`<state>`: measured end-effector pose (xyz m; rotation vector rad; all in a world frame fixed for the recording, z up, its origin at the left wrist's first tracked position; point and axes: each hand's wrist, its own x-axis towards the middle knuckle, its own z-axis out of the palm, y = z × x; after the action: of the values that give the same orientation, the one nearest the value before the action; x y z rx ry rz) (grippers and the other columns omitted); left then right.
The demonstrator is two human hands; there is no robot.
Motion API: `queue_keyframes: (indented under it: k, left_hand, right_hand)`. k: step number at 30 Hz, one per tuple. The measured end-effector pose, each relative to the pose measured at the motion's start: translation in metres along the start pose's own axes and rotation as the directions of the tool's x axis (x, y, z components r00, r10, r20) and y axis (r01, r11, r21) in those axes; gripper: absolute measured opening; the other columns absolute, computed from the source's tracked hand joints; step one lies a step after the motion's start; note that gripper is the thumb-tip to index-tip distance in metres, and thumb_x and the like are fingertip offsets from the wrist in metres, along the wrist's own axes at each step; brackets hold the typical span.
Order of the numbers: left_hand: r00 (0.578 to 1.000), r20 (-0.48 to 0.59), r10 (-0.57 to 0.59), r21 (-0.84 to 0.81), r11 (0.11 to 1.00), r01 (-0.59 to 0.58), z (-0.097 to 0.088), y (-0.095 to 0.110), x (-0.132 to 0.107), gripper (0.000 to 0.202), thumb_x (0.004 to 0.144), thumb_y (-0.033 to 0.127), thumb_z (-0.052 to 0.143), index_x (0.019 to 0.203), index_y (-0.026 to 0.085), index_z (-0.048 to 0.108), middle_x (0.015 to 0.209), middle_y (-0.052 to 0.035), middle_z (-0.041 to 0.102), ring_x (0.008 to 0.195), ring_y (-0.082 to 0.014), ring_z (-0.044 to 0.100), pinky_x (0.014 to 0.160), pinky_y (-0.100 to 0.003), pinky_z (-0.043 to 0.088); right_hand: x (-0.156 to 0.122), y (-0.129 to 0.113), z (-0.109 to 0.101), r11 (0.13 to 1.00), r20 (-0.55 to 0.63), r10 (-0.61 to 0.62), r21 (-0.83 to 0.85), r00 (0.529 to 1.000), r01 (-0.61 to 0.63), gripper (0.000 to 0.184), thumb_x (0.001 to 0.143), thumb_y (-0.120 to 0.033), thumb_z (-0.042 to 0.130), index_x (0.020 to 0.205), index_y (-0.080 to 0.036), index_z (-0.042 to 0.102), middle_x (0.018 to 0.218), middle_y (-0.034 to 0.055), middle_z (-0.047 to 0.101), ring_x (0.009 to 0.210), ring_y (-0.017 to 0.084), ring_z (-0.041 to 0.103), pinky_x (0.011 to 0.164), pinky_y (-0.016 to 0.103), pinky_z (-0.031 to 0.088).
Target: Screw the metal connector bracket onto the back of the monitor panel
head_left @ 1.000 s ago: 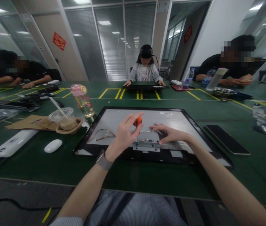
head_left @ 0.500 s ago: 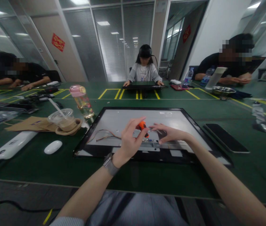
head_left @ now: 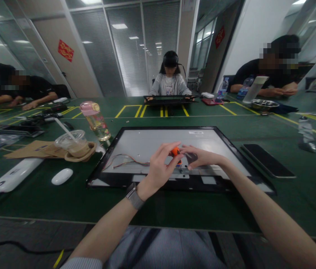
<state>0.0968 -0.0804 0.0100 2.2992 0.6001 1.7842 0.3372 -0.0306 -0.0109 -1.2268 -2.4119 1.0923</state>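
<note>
A flat display panel (head_left: 158,136) with a black frame and pale grey back lies face down on the green table. My left hand (head_left: 159,168), wearing a watch, is closed around a screwdriver (head_left: 176,151) with an orange and black handle. The tool stands over a small metal bracket (head_left: 184,175) near the panel's front edge; its tip is hidden. My right hand (head_left: 202,157) is beside it, thumb apart from the fingers. Its fingertips reach close to the handle; whether they touch it I cannot tell. Thin wires (head_left: 127,162) run across the panel to the left.
Left of the panel are a white mouse (head_left: 62,176), a white power strip-like block (head_left: 13,175), an iced drink cup (head_left: 75,144) and a pink-lidded bottle (head_left: 94,121). A black phone (head_left: 268,160) lies to the right. Opposite, a person (head_left: 170,80) holds another dark panel (head_left: 171,100).
The screwdriver and my left hand have shifted slightly to the right, nearer my right hand's fingertips. My right hand has hardly moved. The dark panel opposite has tilted a little.
</note>
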Motion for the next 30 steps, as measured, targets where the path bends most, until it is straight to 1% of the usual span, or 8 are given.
queue_keyframes:
  k: [8, 15, 17, 20, 22, 25, 27, 30]
  left_hand:
    - [0.999, -0.042, 0.012, 0.034, 0.999, -0.011, -0.003, -0.001, 0.001, 0.028, 0.094, 0.023, 0.063, 0.122, 0.019, 0.061, 0.102, -0.0059, 0.069, 0.087, -0.0128, 0.066, 0.075, -0.025, 0.058]
    - [1.0, -0.002, 0.006, 0.015, 1.0, -0.006, -0.001, 0.0, 0.002, 0.026, 0.095, 0.024, 0.062, 0.12, 0.019, 0.062, 0.101, -0.0052, 0.068, 0.088, -0.0125, 0.066, 0.077, -0.024, 0.058]
    - [0.999, 0.031, -0.031, -0.024, 0.999, 0.031, -0.001, 0.0, 0.002, 0.026, 0.095, 0.021, 0.06, 0.122, 0.019, 0.061, 0.104, -0.0061, 0.068, 0.092, -0.0134, 0.066, 0.08, -0.025, 0.058]
    - [0.982, 0.118, -0.146, -0.153, 0.975, 0.163, 0.0, -0.001, 0.004, 0.028, 0.098, 0.017, 0.05, 0.125, 0.019, 0.056, 0.11, -0.009, 0.067, 0.096, -0.0158, 0.067, 0.084, -0.03, 0.058]
    - [0.97, 0.163, -0.181, -0.227, 0.95, 0.216, 0.0, -0.002, 0.005, 0.029, 0.098, 0.015, 0.046, 0.125, 0.02, 0.055, 0.111, -0.0099, 0.066, 0.098, -0.0171, 0.066, 0.086, -0.033, 0.057]
    - [0.98, 0.131, -0.151, -0.204, 0.963, 0.175, -0.002, -0.001, 0.007, 0.02, 0.095, 0.02, 0.055, 0.113, 0.02, 0.062, 0.106, -0.008, 0.064, 0.099, -0.0184, 0.063, 0.09, -0.036, 0.054]
    - [0.985, 0.088, -0.151, -0.161, 0.973, 0.164, -0.005, 0.0, 0.01, 0.013, 0.093, 0.022, 0.061, 0.104, 0.02, 0.067, 0.1, -0.0061, 0.062, 0.095, -0.0174, 0.061, 0.088, -0.034, 0.054]
    - [0.973, 0.102, -0.208, -0.183, 0.957, 0.224, -0.008, 0.0, 0.012, 0.019, 0.098, 0.021, 0.052, 0.111, 0.02, 0.067, 0.1, -0.0066, 0.063, 0.093, -0.0162, 0.063, 0.085, -0.032, 0.055]
  right_hand:
    - [0.0, 0.0, 0.0, 1.0, 0.0, 0.005, -0.007, 1.0, -0.005, 0.081, 0.068, -0.068, 0.077, 0.139, -0.034, 0.057, 0.16, 0.003, 0.039, 0.154, 0.034, 0.008, 0.124, 0.057, -0.001]
    - [0.002, 0.004, 0.001, 1.0, 0.0, -0.022, -0.02, 1.0, 0.022, 0.082, 0.07, -0.067, 0.077, 0.139, -0.029, 0.056, 0.158, 0.0057, 0.042, 0.154, 0.032, 0.011, 0.124, 0.055, -0.003]
    - [0.002, 0.005, 0.001, 1.0, -0.007, -0.023, -0.012, 1.0, 0.023, 0.082, 0.069, -0.067, 0.077, 0.139, -0.029, 0.056, 0.159, 0.0059, 0.042, 0.154, 0.032, 0.01, 0.124, 0.055, -0.003]
    - [0.001, 0.004, 0.001, 0.999, -0.01, -0.037, 0.007, 0.999, 0.037, 0.081, 0.069, -0.068, 0.077, 0.139, -0.033, 0.056, 0.158, 0.0028, 0.042, 0.154, 0.031, 0.01, 0.124, 0.055, -0.003]
    - [0.0, 0.003, 0.001, 0.999, -0.01, -0.043, 0.016, 0.999, 0.043, 0.08, 0.069, -0.068, 0.076, 0.138, -0.035, 0.056, 0.157, 0.0017, 0.043, 0.154, 0.03, 0.012, 0.125, 0.054, -0.002]
    - [0.0, 0.002, 0.001, 0.999, -0.018, -0.037, 0.012, 0.999, 0.037, 0.078, 0.069, -0.066, 0.078, 0.137, -0.033, 0.058, 0.157, 0.0031, 0.043, 0.154, 0.031, 0.013, 0.125, 0.054, 0.0]
    - [0.0, 0.002, 0.001, 0.999, -0.017, -0.033, 0.012, 0.999, 0.033, 0.077, 0.069, -0.065, 0.078, 0.136, -0.033, 0.059, 0.158, 0.0032, 0.042, 0.153, 0.032, 0.014, 0.125, 0.055, 0.0]
    - [0.0, 0.002, 0.001, 1.0, -0.01, -0.023, 0.02, 1.0, 0.024, 0.075, 0.069, -0.065, 0.078, 0.135, -0.034, 0.059, 0.158, 0.0019, 0.042, 0.154, 0.033, 0.012, 0.124, 0.056, -0.001]
